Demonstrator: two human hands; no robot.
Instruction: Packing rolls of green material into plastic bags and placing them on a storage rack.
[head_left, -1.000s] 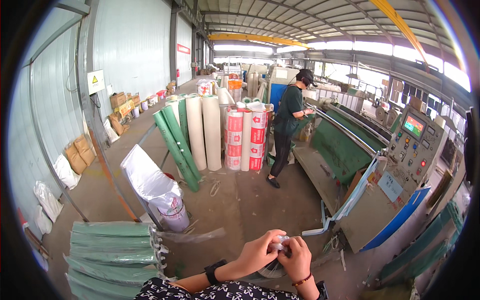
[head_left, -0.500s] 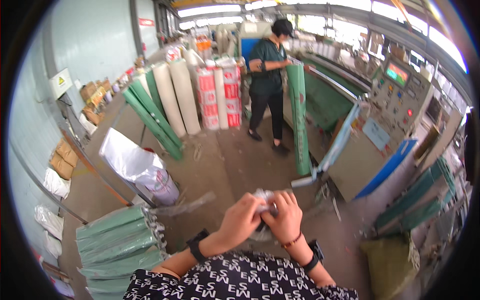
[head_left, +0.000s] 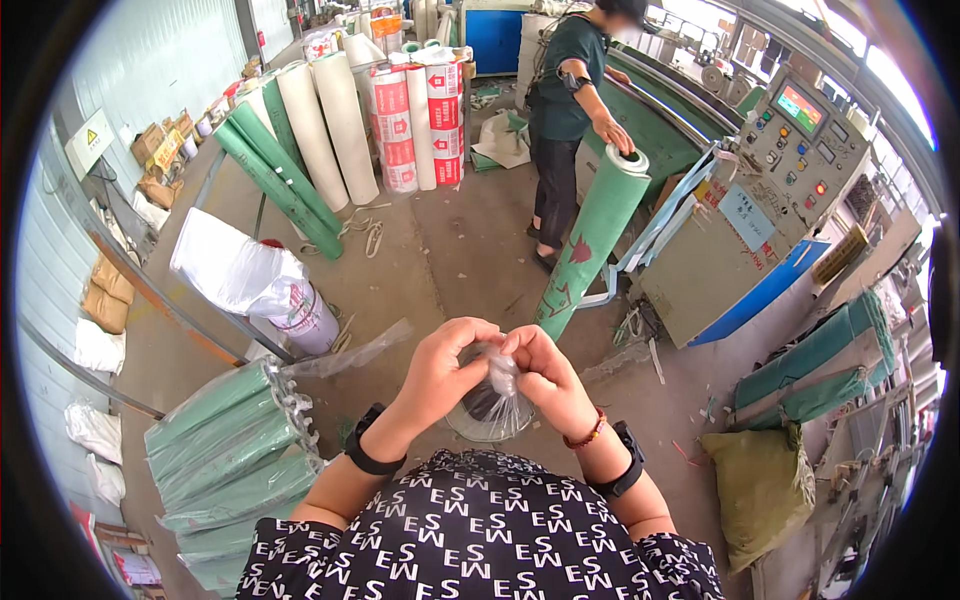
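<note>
Clear plastic wrap (head_left: 503,380) is bunched between my two hands, its gathered end drawn up and twisted over a standing roll (head_left: 487,418). My left hand (head_left: 447,365) pinches the bunch from the left, thumb and fingers closed. From the right, my right hand (head_left: 545,372) grips the same gather with curled fingers. Below them, folds of the film fan down over the roll's round end, whose dark hollow centre shows through. The lower part of this roll is hidden by my body.
Several wrapped green rolls (head_left: 235,455) lie at left, near a white bucket (head_left: 305,315) under plastic. Ahead, a person (head_left: 568,120) has a hand on an upright green roll (head_left: 600,225). A control cabinet (head_left: 745,220) stands right, with a stuffed olive sack (head_left: 760,490) nearer me.
My view has tilted downward. The gathered plastic and the roll end beneath it now show more plainly between my hands. The person has stepped nearer, and the green roll beside them leans more.
</note>
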